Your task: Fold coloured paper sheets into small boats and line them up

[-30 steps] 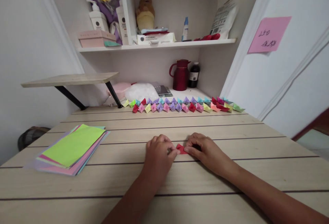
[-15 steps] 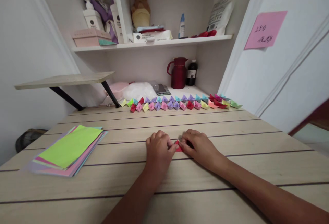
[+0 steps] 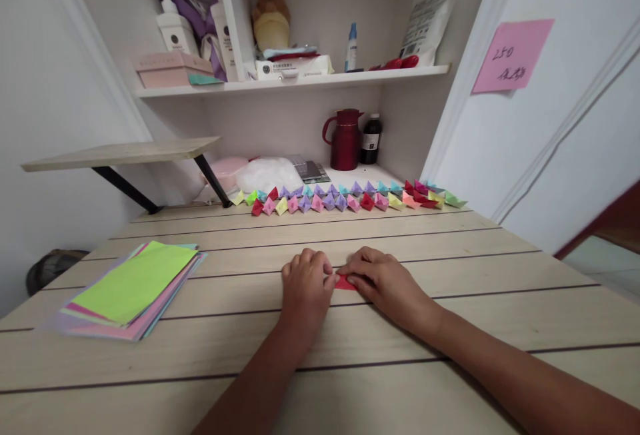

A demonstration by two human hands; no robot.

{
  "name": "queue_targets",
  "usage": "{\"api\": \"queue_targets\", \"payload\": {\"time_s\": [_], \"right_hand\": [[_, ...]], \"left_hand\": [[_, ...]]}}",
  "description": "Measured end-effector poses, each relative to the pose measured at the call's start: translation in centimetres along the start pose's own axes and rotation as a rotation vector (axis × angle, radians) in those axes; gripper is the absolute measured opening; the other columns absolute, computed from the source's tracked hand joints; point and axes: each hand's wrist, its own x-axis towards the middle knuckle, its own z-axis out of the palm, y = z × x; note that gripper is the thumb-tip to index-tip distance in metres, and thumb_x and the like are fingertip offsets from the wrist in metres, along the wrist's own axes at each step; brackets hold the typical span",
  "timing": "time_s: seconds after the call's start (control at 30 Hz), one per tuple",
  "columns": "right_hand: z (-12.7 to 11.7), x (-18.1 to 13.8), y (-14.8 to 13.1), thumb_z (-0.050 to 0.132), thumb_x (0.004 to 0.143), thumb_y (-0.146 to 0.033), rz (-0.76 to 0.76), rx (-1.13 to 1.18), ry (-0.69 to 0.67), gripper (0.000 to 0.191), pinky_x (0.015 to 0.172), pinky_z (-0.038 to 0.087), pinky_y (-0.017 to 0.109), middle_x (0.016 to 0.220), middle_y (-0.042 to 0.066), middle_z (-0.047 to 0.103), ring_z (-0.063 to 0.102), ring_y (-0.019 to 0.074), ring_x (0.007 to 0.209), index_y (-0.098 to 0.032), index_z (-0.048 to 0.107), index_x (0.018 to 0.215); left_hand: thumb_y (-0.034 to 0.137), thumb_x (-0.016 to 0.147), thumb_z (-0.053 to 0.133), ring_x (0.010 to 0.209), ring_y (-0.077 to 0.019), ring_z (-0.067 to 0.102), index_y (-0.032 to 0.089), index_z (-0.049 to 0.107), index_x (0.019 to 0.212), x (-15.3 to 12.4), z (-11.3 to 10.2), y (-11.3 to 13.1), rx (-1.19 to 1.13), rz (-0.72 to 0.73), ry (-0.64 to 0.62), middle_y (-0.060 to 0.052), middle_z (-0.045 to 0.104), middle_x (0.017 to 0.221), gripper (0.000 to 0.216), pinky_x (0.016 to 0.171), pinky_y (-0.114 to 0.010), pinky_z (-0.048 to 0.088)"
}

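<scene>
A small folded piece of red paper (image 3: 344, 282) lies on the wooden table (image 3: 450, 328) in front of me. My left hand (image 3: 305, 288) has its fingers curled and pinches the paper's left edge. From the right, my right hand (image 3: 383, 282) presses down on the paper with bent fingers and covers most of it. Only a small red corner shows between the two hands.
A stack of coloured paper sheets (image 3: 135, 288) with a lime sheet on top lies at the left. A row of several small folded paper boats (image 3: 345, 199) runs along the table's far edge. Behind stand a dark red jug (image 3: 347, 139), a dark bottle (image 3: 371, 139) and cluttered shelves.
Both hands have closed in on the red paper, so less of it shows now. The camera has tilted slightly; the hands stay at the same spot on the table.
</scene>
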Motion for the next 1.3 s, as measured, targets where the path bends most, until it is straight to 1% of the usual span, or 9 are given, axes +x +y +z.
{"api": "queue_targets", "payload": {"time_s": [0.23,0.37,0.53,0.8,0.9,1.0,1.13,1.23,1.3], "right_hand": [[0.1,-0.5,-0.4,0.054,0.091,-0.023,-0.062,-0.241,0.026,0.02,0.072,0.04,0.031,0.094,0.005,0.065,0.059,0.0194,0.088,-0.029,0.072,0.094],[-0.1,-0.6,-1.0,0.057,0.091,-0.029,-0.044,-0.248,0.005,0.016,0.074,0.039,0.033,0.1,0.005,0.064,0.058,0.0202,0.091,-0.031,0.072,0.096],[-0.2,-0.7,-0.9,0.057,0.091,-0.03,-0.033,-0.237,0.004,0.018,0.073,0.041,0.035,0.101,0.005,0.064,0.059,0.0208,0.091,-0.033,0.071,0.101],[-1.3,-1.5,1.2,0.057,0.088,-0.017,-0.06,0.072,-0.038,0.025,0.083,0.049,0.033,0.103,0.003,0.065,0.062,0.0178,0.095,-0.033,0.075,0.094],[-1.7,-1.3,1.1,0.057,0.087,-0.02,0.012,0.196,-0.045,0.019,0.085,0.05,0.032,0.1,0.003,0.066,0.063,0.0181,0.093,-0.027,0.075,0.088],[-1.7,-1.0,0.7,0.055,0.088,-0.026,0.134,0.265,-0.024,0.018,0.081,0.05,0.033,0.097,0.004,0.067,0.064,0.019,0.089,-0.024,0.071,0.096],[-1.1,-0.8,0.2,0.057,0.086,-0.036,0.203,0.168,-0.022,0.027,0.08,0.047,0.036,0.095,0.005,0.066,0.061,0.0216,0.089,-0.024,0.067,0.108],[-0.6,-0.6,0.0,0.065,0.079,-0.039,0.232,0.089,-0.041,0.029,0.083,0.043,0.039,0.093,0.004,0.064,0.058,0.0236,0.091,-0.027,0.068,0.105],[-0.5,-0.2,0.0,0.068,0.074,-0.035,0.29,0.17,-0.063,0.025,0.082,0.041,0.039,0.092,0.003,0.063,0.057,0.0226,0.088,-0.027,0.069,0.097]], "left_hand": [[0.018,0.083,0.057,0.102,-0.0185,0.052,0.027,0.058,0.09,-0.3,-0.1,-0.3,-0.02,0.118,-0.052,0.001,0.061,0.104,0.012,0.09,-0.034,0.032],[0.023,0.083,0.061,0.1,-0.0188,0.052,0.025,0.058,0.085,-0.2,-0.2,0.0,0.005,0.125,-0.042,0.001,0.061,0.1,0.004,0.087,-0.034,0.033],[0.029,0.081,0.065,0.1,-0.0188,0.052,0.026,0.058,0.086,-0.1,0.0,-0.2,0.013,0.107,-0.039,0.001,0.059,0.101,0.009,0.087,-0.034,0.033],[0.035,0.08,0.066,0.101,-0.0186,0.051,0.024,0.056,0.079,0.4,-0.3,-0.5,0.054,0.048,-0.075,0.001,0.056,0.108,0.014,0.09,-0.037,0.032],[0.035,0.079,0.066,0.1,-0.0186,0.052,0.024,0.056,0.078,0.4,-0.2,-0.5,0.059,0.051,-0.06,0.001,0.056,0.108,0.015,0.091,-0.037,0.033],[0.036,0.082,0.064,0.099,-0.0186,0.053,0.023,0.055,0.078,0.2,-0.1,-0.6,0.054,0.059,-0.026,0.001,0.056,0.105,0.016,0.091,-0.037,0.033],[0.037,0.082,0.063,0.099,-0.0196,0.053,0.023,0.056,0.086,0.0,0.0,-0.7,0.035,0.07,0.008,-0.001,0.058,0.101,0.015,0.091,-0.037,0.034],[0.035,0.081,0.065,0.103,-0.0203,0.053,0.025,0.058,0.092,-0.2,0.0,-0.8,0.0,0.089,0.011,0.0,0.059,0.103,0.017,0.095,-0.039,0.032],[0.034,0.079,0.067,0.105,-0.0207,0.052,0.026,0.059,0.093,-0.2,0.1,-1.0,-0.04,0.12,-0.001,0.0,0.06,0.105,0.018,0.096,-0.04,0.031]]}}
